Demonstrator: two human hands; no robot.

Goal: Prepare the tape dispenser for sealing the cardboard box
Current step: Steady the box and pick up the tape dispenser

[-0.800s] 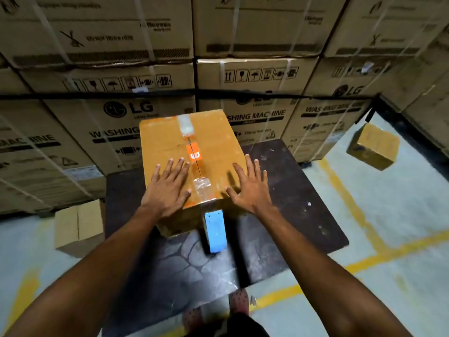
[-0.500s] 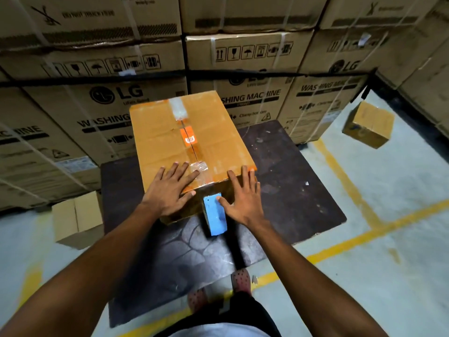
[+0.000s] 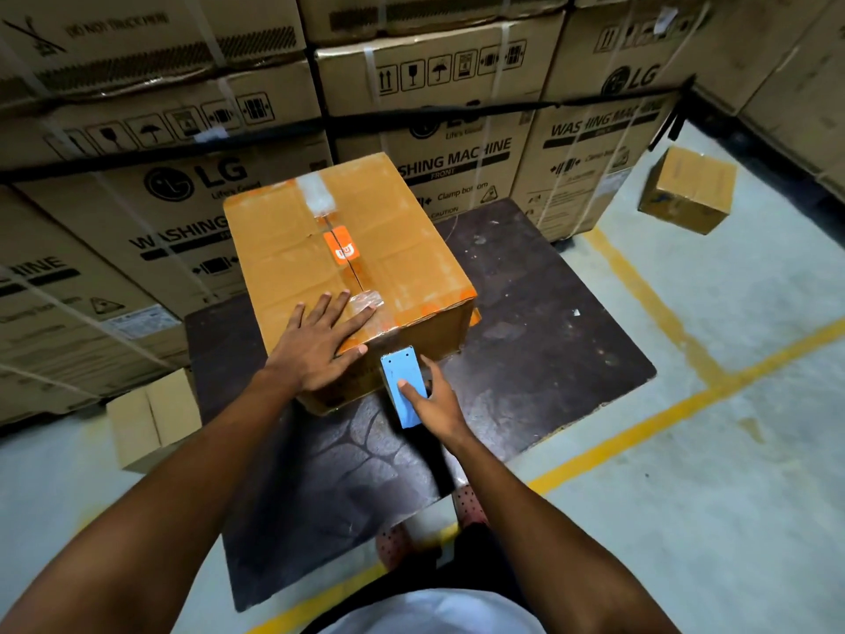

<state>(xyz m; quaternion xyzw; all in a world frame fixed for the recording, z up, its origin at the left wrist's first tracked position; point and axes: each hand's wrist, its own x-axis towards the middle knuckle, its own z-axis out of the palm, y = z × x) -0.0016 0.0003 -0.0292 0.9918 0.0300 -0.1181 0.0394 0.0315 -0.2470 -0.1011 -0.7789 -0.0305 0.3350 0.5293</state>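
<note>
While the right hand (image 3: 436, 402) wraps round the blue tape dispenser (image 3: 404, 386), thumb laid on its flat blue face and fingers curled behind its far side, the grip looks settled but the tool hasn't left the box front yet. Its toothed end points up, sitting just under the near top edge of the cardboard box (image 3: 347, 263), right against the front wall. Just to the left of that hand and a touch higher, the left hand (image 3: 320, 345) is spread flat, fingers fanned, palm pressing on the near corner of the lid, fingertips reaching a crumpled patch of clear tape (image 3: 366, 298) at the near end of the centre seam. Further out from the hands, that seam runs away up the lid, past an orange sticker (image 3: 342, 247) to another clear strip at the far edge; between those patches the flaps look closed but unsealed. Underneath it all, a dark table (image 3: 539, 322) carries the box, and beyond stand stacked washing machine cartons (image 3: 457, 130). So where are we? Dispenser in hand, box steadied, that much is done. Whether a free tape end is pulled out, I can't tell. Still to come, by my reckoning: lift the tool, bring its tape end to the seam.
</note>
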